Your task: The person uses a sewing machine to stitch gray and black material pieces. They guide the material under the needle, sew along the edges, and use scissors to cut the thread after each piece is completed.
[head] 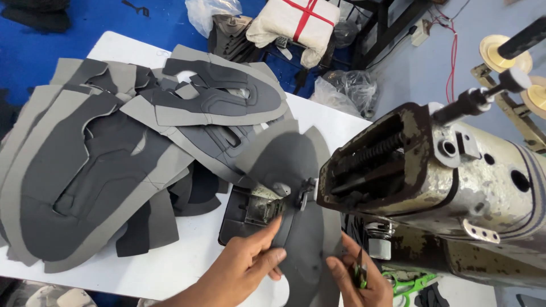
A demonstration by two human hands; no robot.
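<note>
A grey shoe-upper piece (pixel 296 165) lies under the presser foot (pixel 304 193) of an old sewing machine (pixel 432 176). My left hand (pixel 247 264) presses its fingers on the near part of that piece, thumb and forefinger on the dark strip. My right hand (pixel 358 278) rests on the piece's right edge and grips a small green thread snipper (pixel 360 274). The needle area is partly hidden by the machine head.
A large stack of grey and dark cut shoe pieces (pixel 102 165) covers the white table (pixel 187 261) on the left. Green-handled scissors (pixel 412 282) lie beside the machine. Bags and a white bundle with a red strap (pixel 298 20) sit on the floor beyond.
</note>
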